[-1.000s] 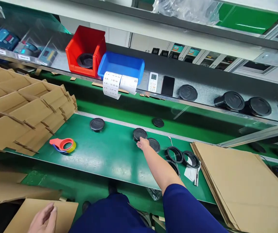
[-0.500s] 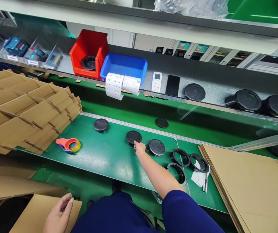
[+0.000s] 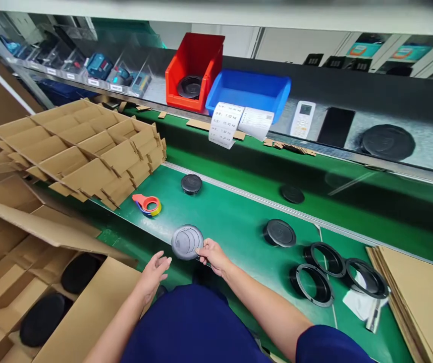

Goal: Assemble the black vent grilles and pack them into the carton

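Observation:
My right hand [image 3: 214,257] pinches the right edge of a round black plastic cap [image 3: 186,242], held tilted above the front edge of the green table [image 3: 224,227]. Its grey-shining face has curved lines on it. To the cap's lower left, my left hand [image 3: 153,275] is open, its fingers apart and touching nothing. Two similar capped round pieces stand on the table, one at the back left [image 3: 191,183] and another to the right [image 3: 279,232]. Several open black rings [image 3: 313,285] lie farther right.
At left, an open carton [image 3: 84,312] has cardboard compartments with black round pieces inside. Cardboard dividers [image 3: 88,146] are stacked behind it, beside a tape dispenser [image 3: 146,205]. Flat cardboard [image 3: 421,287] lies at right. The shelf carries a red bin [image 3: 178,96], a blue bin [image 3: 249,93] and a remote [image 3: 303,120].
My right hand has lifted a cap from the middle of the table and brought it left and nearer. My left hand has risen from beside the carton towards it. The view has shifted left.

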Demonstrator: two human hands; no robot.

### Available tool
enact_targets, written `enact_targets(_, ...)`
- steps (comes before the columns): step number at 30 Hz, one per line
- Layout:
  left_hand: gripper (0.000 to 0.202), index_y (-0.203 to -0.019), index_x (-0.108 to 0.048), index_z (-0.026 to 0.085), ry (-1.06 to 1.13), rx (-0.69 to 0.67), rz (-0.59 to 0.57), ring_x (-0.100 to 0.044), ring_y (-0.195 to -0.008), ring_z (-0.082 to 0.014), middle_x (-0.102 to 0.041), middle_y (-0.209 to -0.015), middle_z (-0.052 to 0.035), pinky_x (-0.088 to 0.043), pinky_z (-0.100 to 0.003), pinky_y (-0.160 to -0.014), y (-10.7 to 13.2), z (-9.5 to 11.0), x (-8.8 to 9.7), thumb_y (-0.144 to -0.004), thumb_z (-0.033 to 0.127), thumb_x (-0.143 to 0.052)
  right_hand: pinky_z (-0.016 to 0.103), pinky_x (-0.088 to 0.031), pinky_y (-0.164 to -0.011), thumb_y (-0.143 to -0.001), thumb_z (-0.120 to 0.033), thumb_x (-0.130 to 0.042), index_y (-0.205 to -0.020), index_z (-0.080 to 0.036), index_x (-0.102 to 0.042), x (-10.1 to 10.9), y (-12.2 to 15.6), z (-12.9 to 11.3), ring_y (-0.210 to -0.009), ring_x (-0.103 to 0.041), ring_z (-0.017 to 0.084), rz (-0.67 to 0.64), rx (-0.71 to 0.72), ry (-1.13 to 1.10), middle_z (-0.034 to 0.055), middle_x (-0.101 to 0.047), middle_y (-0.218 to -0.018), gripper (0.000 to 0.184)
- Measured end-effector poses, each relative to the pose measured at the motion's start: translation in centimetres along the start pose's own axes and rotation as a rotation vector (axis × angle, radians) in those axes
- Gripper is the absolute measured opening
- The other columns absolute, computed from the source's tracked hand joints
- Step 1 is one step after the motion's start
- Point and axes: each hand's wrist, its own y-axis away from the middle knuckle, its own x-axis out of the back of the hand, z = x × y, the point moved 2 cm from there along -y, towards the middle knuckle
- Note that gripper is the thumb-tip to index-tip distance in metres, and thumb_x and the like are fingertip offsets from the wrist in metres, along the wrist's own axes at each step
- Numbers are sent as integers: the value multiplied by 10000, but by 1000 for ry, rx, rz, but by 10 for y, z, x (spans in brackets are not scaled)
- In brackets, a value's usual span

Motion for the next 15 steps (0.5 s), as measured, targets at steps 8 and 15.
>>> enact_targets(8,581,-1239,-536,185,237,-151,-162,-608,-986,-246,-646,-1147,-104,-503,-329,-764,35,32,6,-689,290,-692,159,-359,-357,-544,-350,-857,-756,-200,-412,-45,44,-12,-373,-501,59,-368,81,123,-125,-517,-511,515)
enact_targets(15,545,-1203,-560,165,151,-268,-111,-606,-949,-222,-667,-1078,-76,-498,-340,-809,58,43,19,-659,182,-589,182,-407,-429,-590,-394,-840,-762,-206,-406,-65,59,-17,-428,-492,43,-446,93,128,-121,-505,-579,504)
